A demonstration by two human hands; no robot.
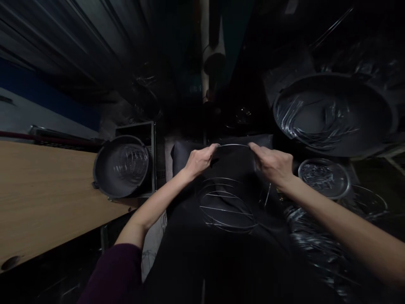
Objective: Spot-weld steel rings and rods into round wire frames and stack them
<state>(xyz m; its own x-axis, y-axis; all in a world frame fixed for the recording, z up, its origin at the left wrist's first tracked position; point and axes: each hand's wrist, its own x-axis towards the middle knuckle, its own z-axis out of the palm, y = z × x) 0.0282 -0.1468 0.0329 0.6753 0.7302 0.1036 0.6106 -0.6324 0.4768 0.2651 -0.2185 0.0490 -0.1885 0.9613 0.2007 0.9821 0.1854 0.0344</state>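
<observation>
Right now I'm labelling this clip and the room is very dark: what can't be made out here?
- Head view, top centre: the background is lost in darkness.
- How the left hand and right hand grip the wire: the fingertips curl out of sight.
- Wire rings on the black cloth: overlapping, so uncountable.
- Contents of the large tub: only blurred glints.
- The person's right forearm: cut by the frame edge.

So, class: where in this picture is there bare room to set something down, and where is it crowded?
The wooden table left of the dark tub looks bare. Wire rings crowd the black cloth below the left hand and right hand, which hold a wire. On the right, the big basin and small bowl hold wire.
</observation>
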